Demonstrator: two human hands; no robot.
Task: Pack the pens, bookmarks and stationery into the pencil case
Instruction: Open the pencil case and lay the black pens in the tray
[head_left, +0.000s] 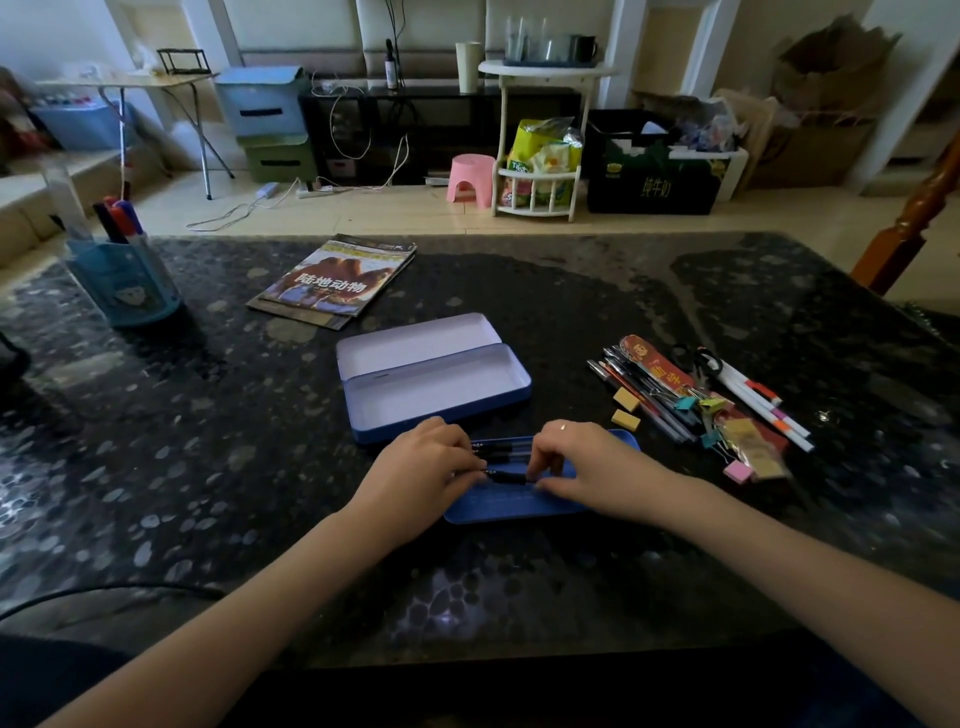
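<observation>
A blue tin pencil case (436, 374) lies open on the dark table, its lid tilted back and its inside bare. In front of it sits a separate blue inner tray (514, 501) with a few black pens (501, 448) lying across it. My left hand (421, 467) and my right hand (587, 467) both rest on this tray and pinch one black pen (506, 476) between their fingertips. To the right lies a pile of pens, bookmarks, binder clips and erasers (696, 405).
A magazine (332, 280) lies behind the case. A blue pen holder (124, 280) with markers stands at the far left. White markers (769, 410) and scissors (696, 358) sit at the pile's right side. A wooden post (914, 218) rises at the table's right corner.
</observation>
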